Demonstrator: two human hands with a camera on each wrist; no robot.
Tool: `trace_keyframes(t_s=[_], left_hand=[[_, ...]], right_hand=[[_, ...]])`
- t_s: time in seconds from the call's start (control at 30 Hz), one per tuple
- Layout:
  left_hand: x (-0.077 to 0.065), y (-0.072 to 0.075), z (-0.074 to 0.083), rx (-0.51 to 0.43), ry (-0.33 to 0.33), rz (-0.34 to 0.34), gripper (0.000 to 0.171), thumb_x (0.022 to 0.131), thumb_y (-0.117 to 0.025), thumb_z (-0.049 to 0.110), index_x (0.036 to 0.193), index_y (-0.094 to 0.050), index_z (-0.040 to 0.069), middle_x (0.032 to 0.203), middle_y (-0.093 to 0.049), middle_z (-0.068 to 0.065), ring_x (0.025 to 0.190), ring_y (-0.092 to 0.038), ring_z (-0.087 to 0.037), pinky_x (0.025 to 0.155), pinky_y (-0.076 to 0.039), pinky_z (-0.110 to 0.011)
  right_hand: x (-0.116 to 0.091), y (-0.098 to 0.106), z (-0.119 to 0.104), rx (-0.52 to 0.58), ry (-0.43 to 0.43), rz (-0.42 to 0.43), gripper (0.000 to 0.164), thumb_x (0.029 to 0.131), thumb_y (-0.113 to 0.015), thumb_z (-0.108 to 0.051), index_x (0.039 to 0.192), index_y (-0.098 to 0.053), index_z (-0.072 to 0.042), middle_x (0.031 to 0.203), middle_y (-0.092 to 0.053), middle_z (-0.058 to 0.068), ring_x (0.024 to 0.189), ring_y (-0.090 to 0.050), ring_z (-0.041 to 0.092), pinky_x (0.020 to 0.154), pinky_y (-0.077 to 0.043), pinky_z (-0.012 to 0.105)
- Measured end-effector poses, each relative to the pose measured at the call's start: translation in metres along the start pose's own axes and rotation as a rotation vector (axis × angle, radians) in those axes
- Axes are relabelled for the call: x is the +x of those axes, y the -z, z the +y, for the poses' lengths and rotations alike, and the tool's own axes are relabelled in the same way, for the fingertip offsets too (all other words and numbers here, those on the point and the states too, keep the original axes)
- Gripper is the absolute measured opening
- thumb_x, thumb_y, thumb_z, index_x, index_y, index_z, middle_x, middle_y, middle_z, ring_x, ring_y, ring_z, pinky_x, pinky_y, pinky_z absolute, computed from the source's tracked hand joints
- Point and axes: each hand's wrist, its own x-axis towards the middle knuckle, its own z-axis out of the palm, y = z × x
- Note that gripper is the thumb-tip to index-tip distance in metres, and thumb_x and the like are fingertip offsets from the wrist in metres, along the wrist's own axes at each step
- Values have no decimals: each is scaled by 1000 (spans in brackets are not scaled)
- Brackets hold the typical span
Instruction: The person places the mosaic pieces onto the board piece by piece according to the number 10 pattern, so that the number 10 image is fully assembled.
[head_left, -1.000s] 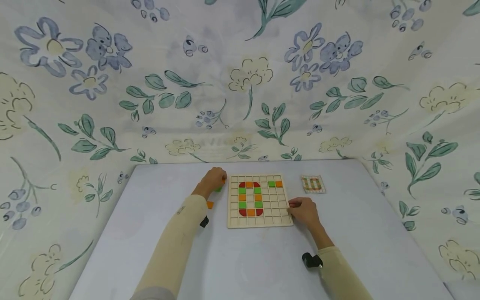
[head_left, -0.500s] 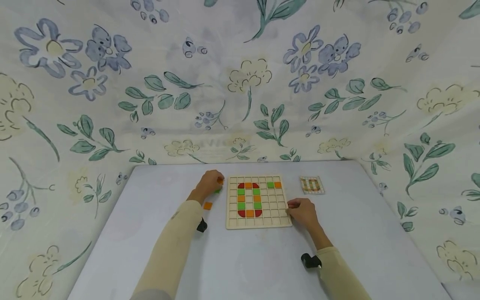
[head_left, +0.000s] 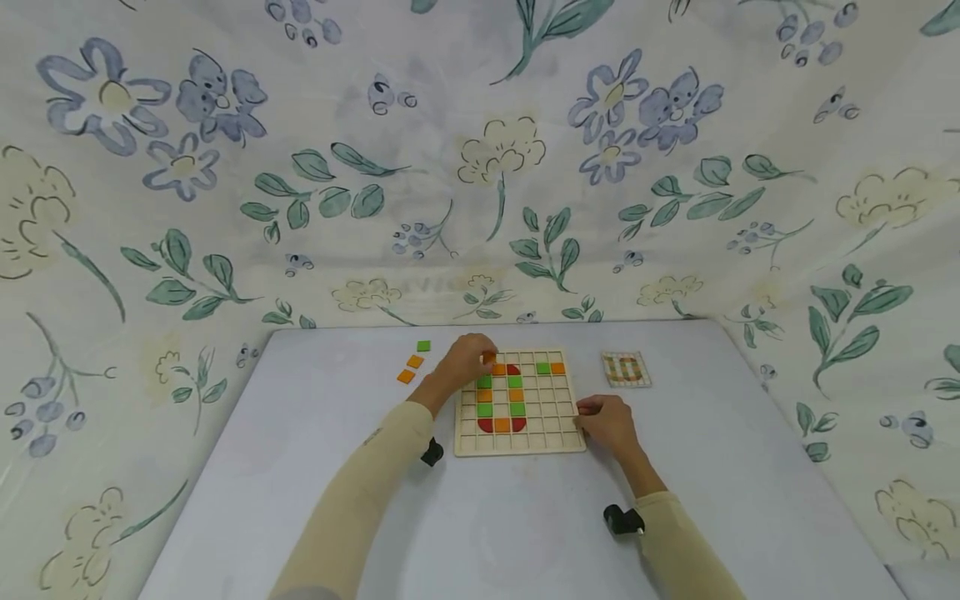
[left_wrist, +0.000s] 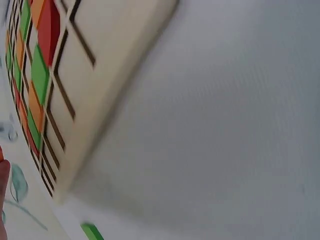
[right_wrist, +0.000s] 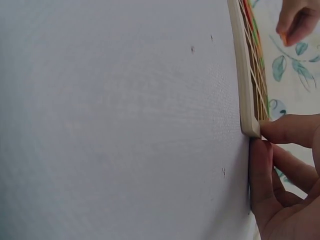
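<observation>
Board (head_left: 542,419) carries isolated tile pair (head_left: 548,368), one o'clock. Left hand (head_left: 462,361): fingers pinch one orange tile (head_left: 489,357). Right hand (head_left: 609,423): fingers clamp board, three o'clock.

Partly hidden by left hand (head_left: 463,363), mid head view: board (head_left: 543,421). Too small to read, right of centre: card (head_left: 627,370). Cut off, bottom of left wrist view: green tile (left_wrist: 92,231). Cut off, lower right of right wrist view: right hand (right_wrist: 295,167).

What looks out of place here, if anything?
On the pale wooden grid board, a green square tile and an orange square tile sit near the far right corner, apart from the red-green-orange tile ring, which looks slightly odd.
</observation>
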Motion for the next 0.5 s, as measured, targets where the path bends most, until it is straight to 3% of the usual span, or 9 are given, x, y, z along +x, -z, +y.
trace_keyframes(t_s=[0.13, 0.3, 0.5], left_hand=[[8, -16, 15, -3, -91, -5, 22, 84, -73, 1, 105, -72, -4, 101, -69, -12, 93, -61, -26, 89, -49, -39], [15, -35, 29, -43, -155, -20, 21, 85, -70, 0, 106, -72, -3, 104, -69, -13, 97, -61, -27, 92, -48, -40], [22, -55, 43, -30, -138, -34, 11, 86, -69, 2, 96, -71, -1, 97, -68, -10, 90, -59, -24, 86, -49, -35]], right_hand=[[-1, 2, -2, -5, -1, -8, 22, 76, -76, -5, 97, -73, 0, 82, -70, 5, 74, -64, 17, 61, -52, 28], [-2, 3, -1, -1, 3, -2, 22, 76, -76, -6, 97, -74, 0, 82, -70, 4, 73, -64, 17, 60, -52, 28], [1, 0, 2, -1, 5, -2, 22, 76, -77, -7, 97, -74, -1, 83, -70, 5, 74, -64, 17, 62, -52, 28]])
